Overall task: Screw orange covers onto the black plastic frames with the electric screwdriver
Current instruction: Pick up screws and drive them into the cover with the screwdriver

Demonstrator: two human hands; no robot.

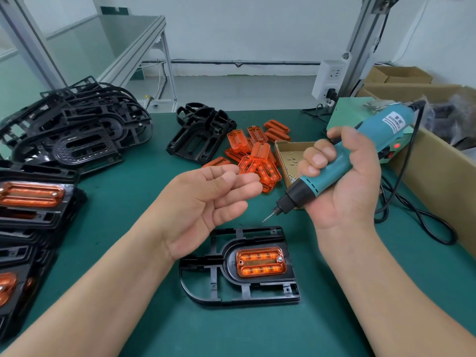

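Right now one black frame (pixel 201 261) lies on the green table (pixel 154 325) at 6 o'clock, with one orange cover (pixel 261 262) sitting in it. At 3 o'clock the right hand (pixel 345 181) is wrapped tight around one blue screwdriver (pixel 316 188), its tip off the frame. The left hand (pixel 206 210) is palm up, fingers loose. Loose orange covers (pixel 255 153) pile at 12 o'clock, too jumbled to count.

I see bare green surface (pixel 231 331) in front and right of the black frame (pixel 201 264). Frame stacks (pixel 38 222) block its left; orange covers (pixel 260 155) and a screw box (pixel 279 153) lie behind it, and a cable (pixel 453 237) lies far right.
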